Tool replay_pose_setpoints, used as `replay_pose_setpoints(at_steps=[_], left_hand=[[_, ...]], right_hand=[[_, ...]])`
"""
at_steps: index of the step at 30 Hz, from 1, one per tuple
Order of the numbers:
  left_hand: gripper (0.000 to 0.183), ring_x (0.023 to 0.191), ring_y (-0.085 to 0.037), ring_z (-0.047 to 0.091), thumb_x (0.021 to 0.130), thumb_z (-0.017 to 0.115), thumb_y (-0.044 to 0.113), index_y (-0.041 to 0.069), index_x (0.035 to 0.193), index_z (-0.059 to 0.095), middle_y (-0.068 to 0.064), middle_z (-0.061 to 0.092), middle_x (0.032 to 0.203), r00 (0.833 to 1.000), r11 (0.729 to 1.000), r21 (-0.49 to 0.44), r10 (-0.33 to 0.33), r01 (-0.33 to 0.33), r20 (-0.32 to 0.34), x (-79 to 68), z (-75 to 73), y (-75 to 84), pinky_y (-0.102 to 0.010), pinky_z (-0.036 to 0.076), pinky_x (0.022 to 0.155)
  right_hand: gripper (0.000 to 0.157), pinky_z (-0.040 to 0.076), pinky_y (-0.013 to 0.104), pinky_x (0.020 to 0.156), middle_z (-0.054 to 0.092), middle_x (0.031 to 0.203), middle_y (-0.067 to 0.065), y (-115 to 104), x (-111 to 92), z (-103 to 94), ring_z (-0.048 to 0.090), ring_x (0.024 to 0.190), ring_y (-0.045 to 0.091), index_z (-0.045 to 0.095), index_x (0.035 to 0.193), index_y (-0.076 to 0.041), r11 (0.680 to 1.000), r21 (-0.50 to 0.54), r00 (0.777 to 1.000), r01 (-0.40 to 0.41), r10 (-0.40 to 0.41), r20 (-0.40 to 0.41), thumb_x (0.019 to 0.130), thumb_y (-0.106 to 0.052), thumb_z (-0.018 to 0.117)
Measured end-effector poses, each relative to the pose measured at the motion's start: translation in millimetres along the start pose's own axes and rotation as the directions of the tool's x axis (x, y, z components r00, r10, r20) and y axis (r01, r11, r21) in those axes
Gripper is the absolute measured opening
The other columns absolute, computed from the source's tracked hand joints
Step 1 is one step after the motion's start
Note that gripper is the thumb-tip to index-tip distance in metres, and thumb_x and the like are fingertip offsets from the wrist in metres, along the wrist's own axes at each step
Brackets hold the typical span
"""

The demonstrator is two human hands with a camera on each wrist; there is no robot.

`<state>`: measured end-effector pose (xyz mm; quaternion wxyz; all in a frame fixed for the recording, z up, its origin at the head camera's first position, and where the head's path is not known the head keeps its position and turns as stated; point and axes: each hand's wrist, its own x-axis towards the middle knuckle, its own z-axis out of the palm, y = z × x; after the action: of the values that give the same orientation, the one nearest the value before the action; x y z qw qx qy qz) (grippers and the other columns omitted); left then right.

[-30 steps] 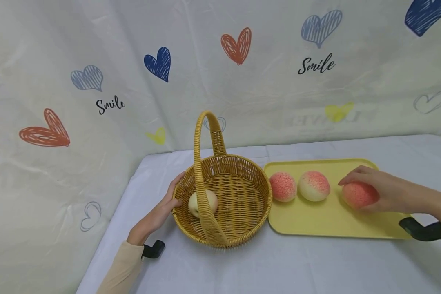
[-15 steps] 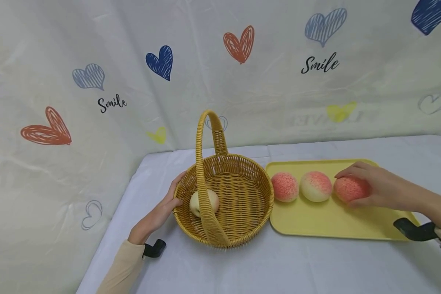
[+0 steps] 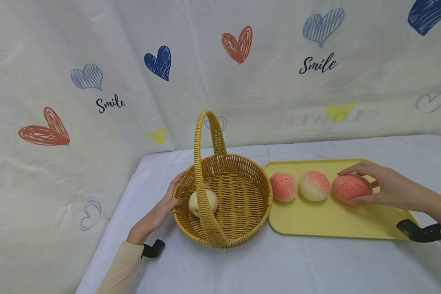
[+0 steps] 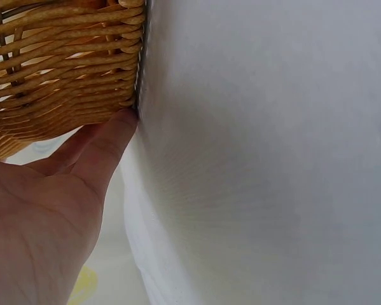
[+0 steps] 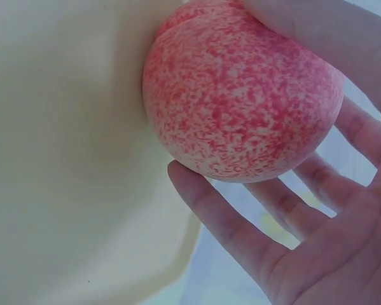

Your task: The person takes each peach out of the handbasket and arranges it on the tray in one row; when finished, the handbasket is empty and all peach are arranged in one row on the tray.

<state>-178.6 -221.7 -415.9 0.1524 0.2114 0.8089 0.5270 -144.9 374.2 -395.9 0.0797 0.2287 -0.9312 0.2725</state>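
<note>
My left hand (image 3: pixel 161 210) holds the left side of a round wicker basket (image 3: pixel 242 196), thumb over the rim and fingers along the outside. Low on the basket's wall (image 4: pixel 63 82), the fingers meet the weave near the tablecloth. A pale peach (image 3: pixel 212 201) lies inside, partly behind the tall handle (image 3: pixel 198 171). With thumb and fingers round a red-speckled peach (image 3: pixel 350 188), my right hand (image 3: pixel 387 185) is over the yellow tray (image 3: pixel 327 222). Daylight shows between palm and peach (image 5: pixel 241 95). Left of it on the tray sit a half-pink peach (image 3: pixel 315 186) and another red peach (image 3: pixel 283 186).
The tray's left end stands right beside the basket. White cloth (image 3: pixel 279 265) covers the table, and a pale curtain (image 3: pixel 272 90) printed with hearts hangs behind it. Black wrist straps (image 3: pixel 154 249) sit on both arms.
My right hand has moved the red peach left along the tray, close to the half-pink one. Since half a second ago its palm has drawn back a little. The left hand stays on the basket.
</note>
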Motion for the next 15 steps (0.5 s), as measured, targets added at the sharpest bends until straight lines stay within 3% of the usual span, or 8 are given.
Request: replay_pose_setpoints(at_steps=[9, 15], left_hand=[[0.086, 0.16, -0.025, 0.0, 0.095, 0.036, 0.006, 0.041, 0.167, 0.003, 0.005, -0.001, 0.174, 1.0, 1.0, -0.007, -0.01, 0.01, -0.005, 0.5, 0.8, -0.3, -0.06, 0.005, 0.122], [0.087, 0.16, -0.025, 0.0, 0.095, 0.037, 0.007, 0.042, 0.167, 0.003, 0.005, -0.001, 0.174, 1.0, 1.0, -0.001, -0.012, 0.012, -0.008, -0.1, 0.2, -0.3, -0.061, 0.005, 0.122]], right_hand=[[0.069, 0.056, 0.026, 0.067, 0.049, 0.121, -0.035, -0.9, 0.5, -2.6, 0.049, 0.099, -0.016, 0.067, 0.123, -0.011, 1.0, -0.012, 1.0, -0.006, 0.006, -0.028, 0.062, -0.008, 0.099], [0.074, 0.048, 0.01, 0.079, 0.055, 0.123, -0.032, -7.3, 11.0, -14.9, 0.052, 0.105, -0.018, 0.067, 0.123, -0.01, 0.996, -0.032, 0.992, 0.087, -0.09, -0.084, 0.057, 0.001, 0.098]])
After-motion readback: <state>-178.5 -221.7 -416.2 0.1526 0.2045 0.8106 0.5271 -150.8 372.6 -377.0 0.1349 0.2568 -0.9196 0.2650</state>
